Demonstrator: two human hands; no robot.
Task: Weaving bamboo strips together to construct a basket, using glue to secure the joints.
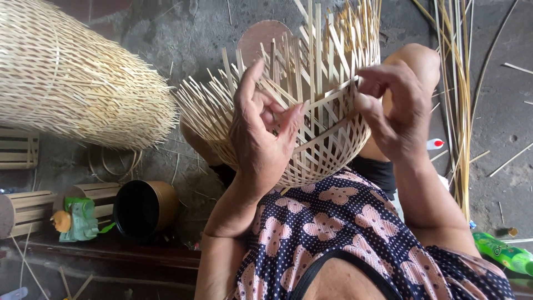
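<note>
Grey concrete floor (499, 111) formed the background, littered with loose bamboo strips (456, 83) that ran upward at the right and were cut off by the top edge.

Containers:
- An unfinished bamboo basket (327, 139) rested on the person's lap, against the knees. Its lower part was woven in an open lattice; unwoven strip ends stood up and fanned out to the left. No contents were visible inside it.
- A large finished woven basket (72, 83) lay on its side at upper left, its far end cut off by the frame; its interior was hidden.
- A round black-lined pot (141, 210) with a tan outer wall lay tipped toward the camera; its interior was too dark to make out.
- Slatted bamboo frames (22, 208) sat at the left edge, partly cropped.
- A green packet (80, 219) lay beside the pot.
- A green plastic bottle (505, 253) lay at lower right, partly cut off.

Hands:
- The left hand (261, 133) lay against the basket's near wall, fingers (247, 83) partly curled around upright strips.
- The right hand (397, 108) pinched a single horizontal strip at the basket's right rim, fingers closed on it.

A round brown disc (261, 36) behind the basket was mostly hidden by strips.
</note>
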